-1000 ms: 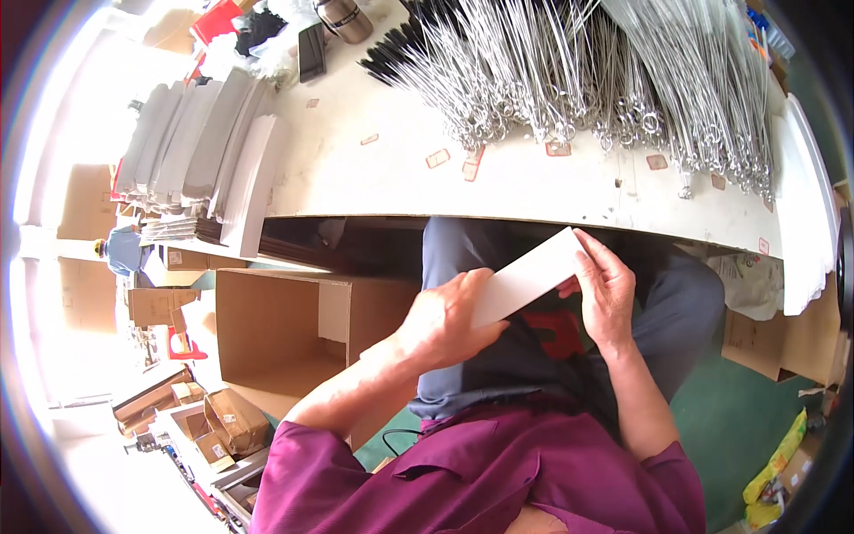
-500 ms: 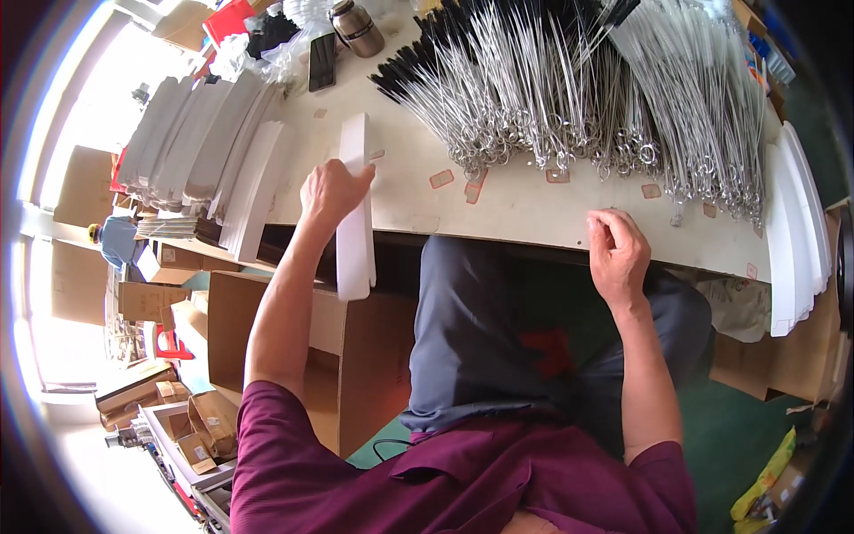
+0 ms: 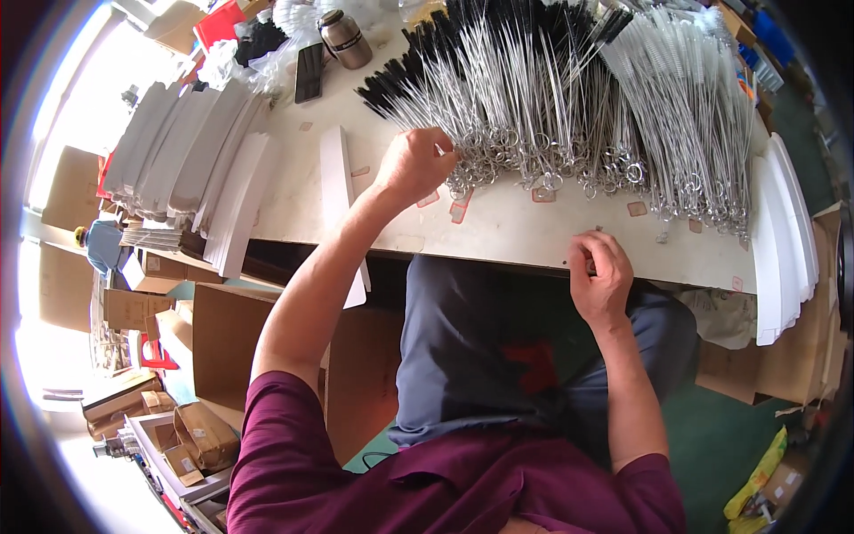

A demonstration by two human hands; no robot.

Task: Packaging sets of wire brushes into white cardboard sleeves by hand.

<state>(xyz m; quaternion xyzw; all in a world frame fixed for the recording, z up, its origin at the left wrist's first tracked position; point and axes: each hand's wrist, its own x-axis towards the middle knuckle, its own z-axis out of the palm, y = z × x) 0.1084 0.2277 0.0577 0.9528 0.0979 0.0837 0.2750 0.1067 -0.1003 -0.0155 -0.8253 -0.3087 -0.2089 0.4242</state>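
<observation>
My left hand (image 3: 415,165) is at the near left end of a pile of black-bristled wire brushes (image 3: 525,98), its fingertips closed by the ring ends. Whether they grip a brush is hidden. A narrow white paper box (image 3: 336,169) lies on the table under my left forearm, its near end jutting past the edge. At the table's front edge, my right hand (image 3: 601,278) is curled closed with nothing visible in it. Right of the black brushes lie clear-bristled wire brushes (image 3: 689,133), their metal rings facing me.
Flat white boxes (image 3: 182,151) stand stacked at the left, and more white boxes (image 3: 783,240) hang at the right edge. A steel flask (image 3: 345,40) and a phone (image 3: 309,73) are at the back of the table (image 3: 498,236). Below the table sits an open cardboard box (image 3: 233,343).
My left hand has let go of the white box and moved right to the ring ends of the black brushes. The box remains on the table. My right hand stays curled near the edge.
</observation>
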